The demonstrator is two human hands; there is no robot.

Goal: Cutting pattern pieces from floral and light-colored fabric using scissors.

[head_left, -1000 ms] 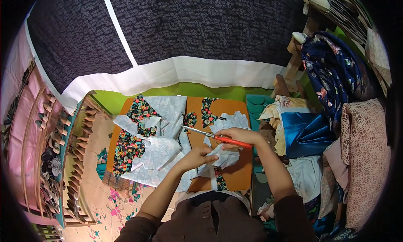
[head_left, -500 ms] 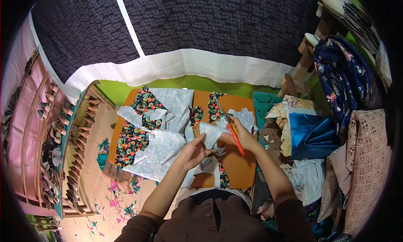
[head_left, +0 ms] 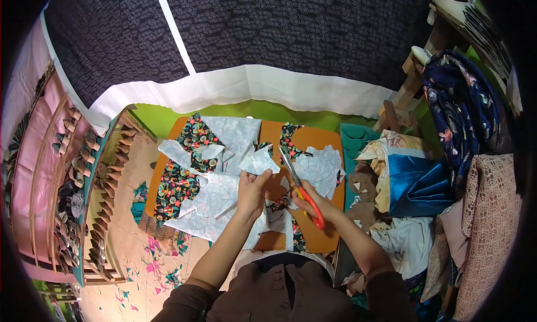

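Observation:
Between the thumb and fingers of my left hand (head_left: 251, 194) is a small pale fabric piece (head_left: 260, 162), held up over the table. My right hand (head_left: 314, 200) is closed on scissors (head_left: 295, 176) with red and yellow handles. Their blades point away from me, just right of the pale piece and apart from it. Under both hands spreads fabric with a black floral face (head_left: 180, 190) and a pale back (head_left: 238, 135). Some cut pale pieces (head_left: 319, 168) lie to the right of the blades. Fingers of the right hand partly hide the handles.
The orange-brown table (head_left: 321, 133) stands before a green wall and a dark patterned curtain (head_left: 302, 31). On the left, a rack (head_left: 92, 210) holds rows of wooden shoe-last-like shapes. Piled cloth, including a blue satin piece (head_left: 417, 182), crowds the right. Coloured scraps (head_left: 162, 257) litter the floor.
My left hand has lifted the pale piece left and away from me. My right hand has drawn the scissors slightly nearer me, and the hands are farther apart.

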